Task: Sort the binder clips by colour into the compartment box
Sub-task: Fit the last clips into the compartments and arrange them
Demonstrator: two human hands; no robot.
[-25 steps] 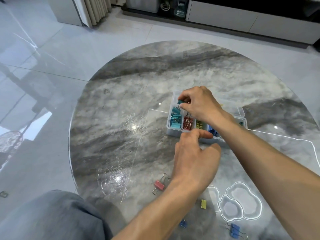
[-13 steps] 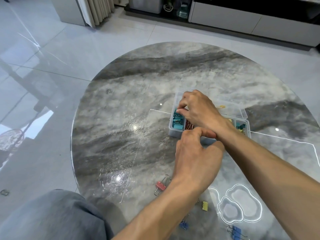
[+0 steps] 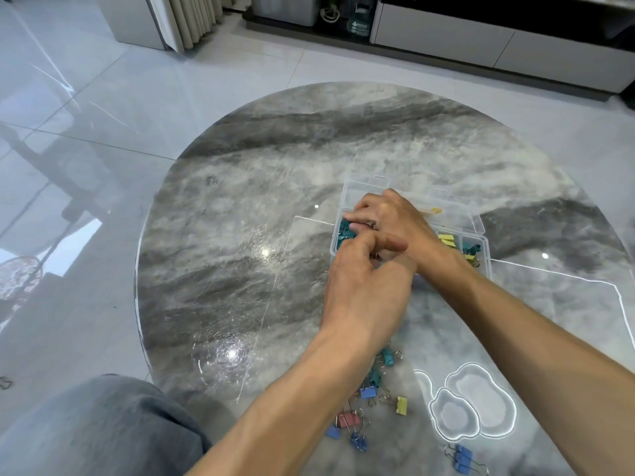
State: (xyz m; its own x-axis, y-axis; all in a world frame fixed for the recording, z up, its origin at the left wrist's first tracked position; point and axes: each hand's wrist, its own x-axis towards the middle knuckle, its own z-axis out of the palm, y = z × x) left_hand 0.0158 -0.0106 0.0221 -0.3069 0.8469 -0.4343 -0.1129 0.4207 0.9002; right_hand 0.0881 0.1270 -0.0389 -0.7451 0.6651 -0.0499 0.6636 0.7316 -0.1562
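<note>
Already well into the sort, the head view shows the clear compartment box (image 3: pixel 481 231) on the round marble table (image 3: pixel 240 218), its lid folded open behind it. Both hands work over the box's left end. The right hand (image 3: pixel 395 221) reaches across from the right, its fingers curled down into the leftmost compartment, where teal clips (image 3: pixel 343 231) are already gathered; it looks to be pressing or pinching something there, but what, if anything, it grasps is hidden under the fingers, so I cannot tell. The left hand (image 3: pixel 367 290) lies just in front of it at the near wall of the box, thumb and forefinger curled toward the same spot; whether it pinches a clip is likewise hidden.

Further right in the box, yellow clips (image 3: pixel 446 239) fill one compartment, and the end compartment holds a teal clip (image 3: pixel 471 249) with some yellow beneath, which looks unsorted.

Much is left: near the table's front edge lies a loose scatter, partly behind the left forearm, with a teal one (image 3: pixel 388 357), a yellow one (image 3: pixel 401 405), a red one (image 3: pixel 348 420), several blue ones (image 3: pixel 368 392), and a blue pair (image 3: pixel 462 458) apart to the right. I judge the task roughly halfway.
</note>
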